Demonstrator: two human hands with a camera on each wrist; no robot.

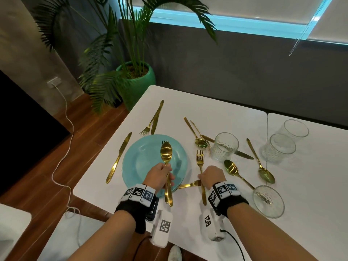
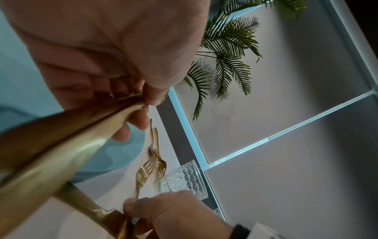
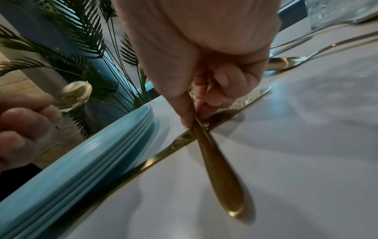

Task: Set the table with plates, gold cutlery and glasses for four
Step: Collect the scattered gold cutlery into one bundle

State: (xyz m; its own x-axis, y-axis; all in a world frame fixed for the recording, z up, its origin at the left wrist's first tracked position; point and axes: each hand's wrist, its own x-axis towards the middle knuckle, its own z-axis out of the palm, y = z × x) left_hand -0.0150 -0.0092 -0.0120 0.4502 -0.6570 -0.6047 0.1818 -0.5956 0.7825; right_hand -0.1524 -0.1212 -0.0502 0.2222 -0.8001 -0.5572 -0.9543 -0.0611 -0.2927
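Note:
A stack of teal plates [image 1: 143, 164] sits near the table's front left edge; the right wrist view shows the stacked rims [image 3: 81, 161]. Over the plates my left hand [image 1: 168, 174] grips a gold spoon [image 1: 166, 152] together with a fork whose tines peek out behind the bowl; their handles [image 2: 61, 145] fill the left wrist view. To the right of the plates my right hand [image 1: 202, 176] pinches the handle of another gold fork [image 1: 200, 159] [image 3: 216, 161]. That fork crosses a gold knife [image 1: 188, 185] [image 3: 180, 140] lying flat, its handle under the plate rim.
Loose gold cutlery lies around: knives [image 1: 120, 157] [image 1: 157, 115], spoons [image 1: 200, 142] [image 1: 231, 167] [image 1: 266, 174]. Three glasses stand upright [image 1: 225, 146] [image 1: 280, 147] [image 1: 295, 129]; one lies on its side [image 1: 268, 201]. A potted palm [image 1: 135, 78] stands beyond the table's far left corner.

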